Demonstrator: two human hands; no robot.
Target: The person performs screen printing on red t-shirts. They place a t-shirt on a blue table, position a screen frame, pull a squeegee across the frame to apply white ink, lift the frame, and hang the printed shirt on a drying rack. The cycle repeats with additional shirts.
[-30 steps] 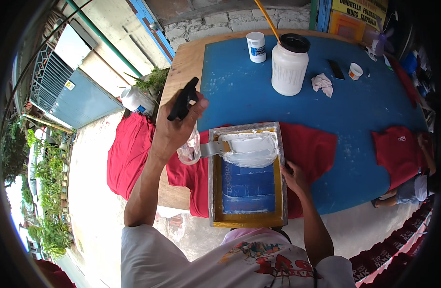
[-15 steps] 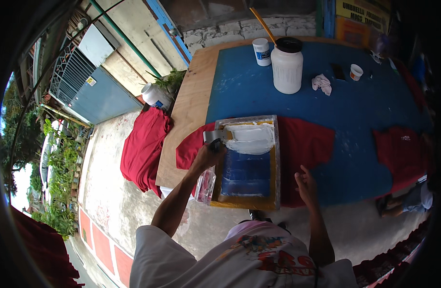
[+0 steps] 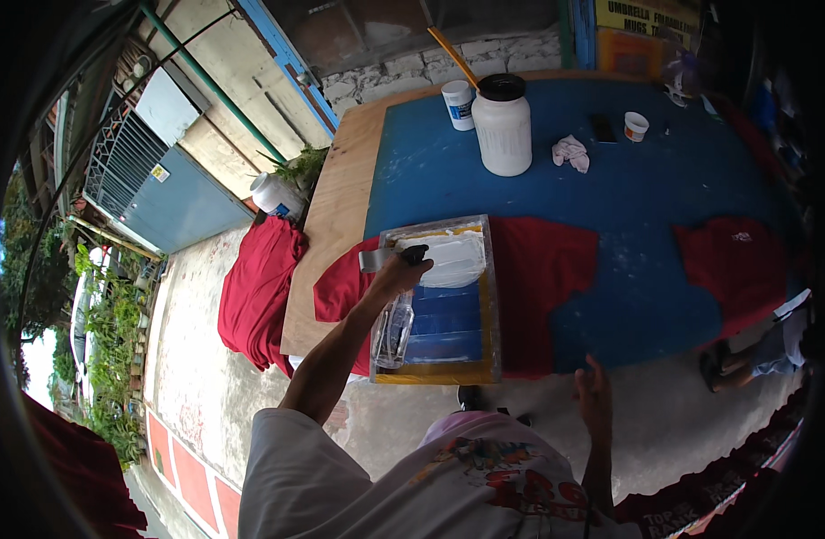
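My left hand point(image 3: 396, 275) is closed around the black handle of a scraper with a wide grey blade point(image 3: 374, 260). It is over the upper left of a screen printing frame point(image 3: 490, 314), its blade reaching past the left edge. White ink point(image 3: 457, 262) lies thick across the top of the blue mesh point(image 3: 446, 323). Beneath the frame a red T-shirt point(image 3: 542, 269) is spread on the table. Something wrapped in clear plastic point(image 3: 393, 332) rests along the frame's left side. My right hand point(image 3: 595, 393) hangs in the air off the near table edge, empty, fingers apart.
On the blue-topped table point(image 3: 637, 287) stand a big white jar point(image 3: 504, 135) with a stick beside it, a white tub point(image 3: 458, 106), a crumpled cloth point(image 3: 571, 154) and a small cup point(image 3: 636, 127). Red fabric point(image 3: 260, 292) is piled left; another red shirt point(image 3: 734, 269) lies right.
My left hand has turned, so the black handle now points right and the blade left. My right hand has drawn back from the frame, lower and to the right. The view has shifted slightly.
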